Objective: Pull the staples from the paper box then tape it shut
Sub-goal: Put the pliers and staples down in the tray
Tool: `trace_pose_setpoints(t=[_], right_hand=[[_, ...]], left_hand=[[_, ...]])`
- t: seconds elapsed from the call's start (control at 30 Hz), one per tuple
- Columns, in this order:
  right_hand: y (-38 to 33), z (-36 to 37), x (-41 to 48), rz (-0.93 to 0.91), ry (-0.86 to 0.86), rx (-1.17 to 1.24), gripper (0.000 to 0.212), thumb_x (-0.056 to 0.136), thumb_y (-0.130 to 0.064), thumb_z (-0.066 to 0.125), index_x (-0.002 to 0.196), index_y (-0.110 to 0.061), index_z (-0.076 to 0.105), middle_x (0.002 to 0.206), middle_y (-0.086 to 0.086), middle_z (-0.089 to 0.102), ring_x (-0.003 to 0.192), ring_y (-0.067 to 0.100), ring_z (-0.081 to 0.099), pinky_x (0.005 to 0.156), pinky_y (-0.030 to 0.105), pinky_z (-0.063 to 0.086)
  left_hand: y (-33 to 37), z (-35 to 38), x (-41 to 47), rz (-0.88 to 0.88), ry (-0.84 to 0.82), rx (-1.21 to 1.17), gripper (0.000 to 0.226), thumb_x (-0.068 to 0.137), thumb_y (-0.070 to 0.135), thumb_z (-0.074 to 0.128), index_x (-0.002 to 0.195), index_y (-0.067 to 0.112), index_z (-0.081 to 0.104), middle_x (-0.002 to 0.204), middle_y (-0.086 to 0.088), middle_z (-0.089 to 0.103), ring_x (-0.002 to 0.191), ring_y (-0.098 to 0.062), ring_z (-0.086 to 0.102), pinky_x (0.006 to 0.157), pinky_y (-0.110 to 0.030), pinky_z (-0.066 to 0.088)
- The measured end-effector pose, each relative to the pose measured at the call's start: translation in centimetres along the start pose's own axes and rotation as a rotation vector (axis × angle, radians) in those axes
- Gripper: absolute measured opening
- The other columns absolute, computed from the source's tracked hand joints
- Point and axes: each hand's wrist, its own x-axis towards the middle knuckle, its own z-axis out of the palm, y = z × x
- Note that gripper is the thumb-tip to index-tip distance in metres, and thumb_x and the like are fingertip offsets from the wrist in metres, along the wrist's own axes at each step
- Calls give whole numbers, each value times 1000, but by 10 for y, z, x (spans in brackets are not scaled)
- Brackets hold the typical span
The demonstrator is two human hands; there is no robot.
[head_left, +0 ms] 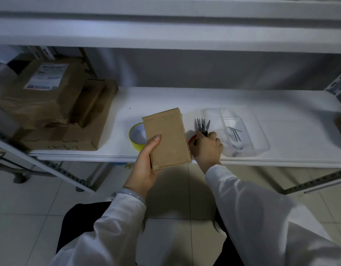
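My left hand (146, 162) grips a small brown paper box (166, 138) from its left side and bottom, holding it tilted over the front edge of the white shelf (290, 120). Just right of the box, my right hand (207, 147) is closed around the red handles of pliers (202, 126), whose dark jaws point away from me and look blurred. A roll of yellow-green tape (136, 136) lies on the shelf, partly hidden behind the box. No staples show on the box face turned toward me.
A clear plastic tray (237, 129) holding several metal nails or pulled staples sits right of my right hand. Stacked brown cartons and paper parcels (56, 104) fill the shelf's left end. Another shelf board (165, 35) runs overhead. Tiled floor lies below.
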Motion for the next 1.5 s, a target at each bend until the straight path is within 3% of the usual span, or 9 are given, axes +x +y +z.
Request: trace_pose_setpoints(t=[0.17, 0.57, 0.87, 1.0, 1.07, 1.2, 1.3, 1.4, 1.5], right_hand=[[0, -2, 5, 37, -34, -34, 41, 88, -29, 47, 129, -24, 49, 126, 15, 42, 118, 38, 39, 96, 49, 37], [22, -9, 12, 80, -61, 50, 42, 91, -25, 41, 134, -28, 44, 126, 12, 45, 116, 38, 43, 93, 49, 38], [40, -11, 17, 103, -42, 89, 48, 87, -24, 51, 134, -31, 44, 129, 10, 44, 118, 37, 43, 96, 49, 36], [44, -10, 19, 104, -22, 92, 50, 86, -22, 52, 135, -30, 44, 131, 10, 44, 120, 36, 42, 97, 46, 34], [45, -10, 19, 95, 4, 82, 49, 85, -21, 51, 133, -29, 46, 131, 10, 46, 122, 35, 40, 99, 46, 32], [46, -6, 21, 34, 16, 36, 49, 87, -21, 48, 136, -23, 46, 142, 14, 38, 138, 35, 23, 113, 46, 16], [44, -8, 20, 18, 46, 69, 47, 89, -24, 44, 136, -18, 46, 144, 18, 37, 137, 36, 24, 113, 47, 19], [38, -16, 14, -39, 38, 81, 53, 92, -39, 46, 140, -18, 41, 154, 14, 24, 144, 33, 13, 116, 46, 7], [32, -19, 9, -122, 52, 25, 52, 89, -43, 52, 130, -11, 50, 153, 11, 28, 146, 30, 10, 117, 46, 1]], left_hand=[[-1, 0, 5, 14, 13, -9, 72, 64, 38, 78, 128, 14, 55, 128, -13, 61, 122, -33, 54, 110, -53, 34], [-17, 15, 17, -35, -56, -1, 76, 62, 38, 80, 130, 14, 54, 131, -13, 58, 124, -32, 52, 111, -53, 32], [-26, 23, 21, -30, -59, 37, 60, 76, 37, 69, 130, 17, 53, 126, -10, 63, 122, -31, 55, 111, -54, 32], [-23, 25, 20, 4, -37, 64, 28, 85, 31, 58, 111, 20, 62, 104, -3, 72, 107, -24, 62, 108, -48, 38], [-21, 26, 20, 9, -36, 70, 24, 85, 30, 57, 107, 22, 63, 100, -1, 73, 105, -23, 63, 106, -47, 40], [-21, 27, 19, 8, -27, 79, 34, 74, 33, 63, 106, 23, 64, 106, -2, 71, 110, -25, 61, 107, -48, 39], [-21, 25, 19, 13, -14, 66, 28, 81, 32, 60, 107, 23, 64, 107, -2, 70, 111, -25, 61, 107, -49, 39], [-20, 24, 18, 0, -5, 60, 47, 75, 35, 64, 119, 19, 60, 118, -6, 67, 118, -28, 57, 108, -50, 38], [-19, 22, 19, 0, 2, 81, 58, 71, 35, 70, 125, 17, 57, 123, -8, 64, 118, -29, 57, 108, -51, 37]])
